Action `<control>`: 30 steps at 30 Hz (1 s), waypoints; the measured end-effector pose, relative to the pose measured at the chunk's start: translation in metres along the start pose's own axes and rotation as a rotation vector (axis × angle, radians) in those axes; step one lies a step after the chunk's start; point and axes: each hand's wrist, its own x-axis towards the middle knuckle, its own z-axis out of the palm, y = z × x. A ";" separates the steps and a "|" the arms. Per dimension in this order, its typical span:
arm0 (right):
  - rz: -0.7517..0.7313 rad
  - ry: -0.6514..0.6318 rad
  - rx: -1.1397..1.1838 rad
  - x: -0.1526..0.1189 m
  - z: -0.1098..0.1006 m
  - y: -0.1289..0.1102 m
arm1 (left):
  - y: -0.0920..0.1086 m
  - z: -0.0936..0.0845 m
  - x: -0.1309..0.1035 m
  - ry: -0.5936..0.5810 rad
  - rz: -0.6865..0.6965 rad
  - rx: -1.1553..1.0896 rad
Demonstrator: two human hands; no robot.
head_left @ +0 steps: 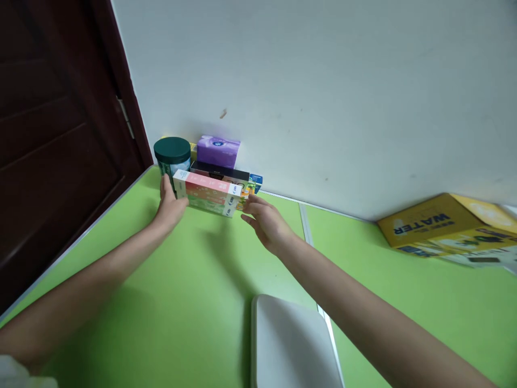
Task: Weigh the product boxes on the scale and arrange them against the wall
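Note:
A long pink, white and green box (207,193) stands in front of a group of items by the wall. My left hand (170,207) is at its left end, fingers apart, beside a jar with a dark green lid (172,150). At the box's right end is my right hand (264,218), its fingers apart and close to the box's end; whether they touch it is unclear. Behind the box are a black box (220,172), a purple tissue pack (218,151) and a small blue and orange box (255,183). Something yellow shows partly behind the jar.
A white rounded flat object (294,345) lies on the green table (181,302) near the front edge of view. A yellow carton marked WATER (436,223) is at the right against the wall. A dark door (52,118) stands at the left.

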 end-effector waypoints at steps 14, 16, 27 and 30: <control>0.214 -0.544 -0.374 -0.125 -0.055 -0.004 | 0.071 0.024 -0.128 -0.540 -0.065 0.077; 0.168 -0.612 -0.394 -0.141 -0.078 -0.004 | 0.076 0.039 -0.157 -0.787 -0.188 0.096; 0.018 -0.635 -0.109 -0.187 -0.254 0.028 | 0.115 0.182 -0.233 -1.365 -0.178 0.132; -0.058 -0.458 0.076 -0.174 -0.302 0.038 | 0.128 0.247 -0.229 -1.298 -0.097 0.021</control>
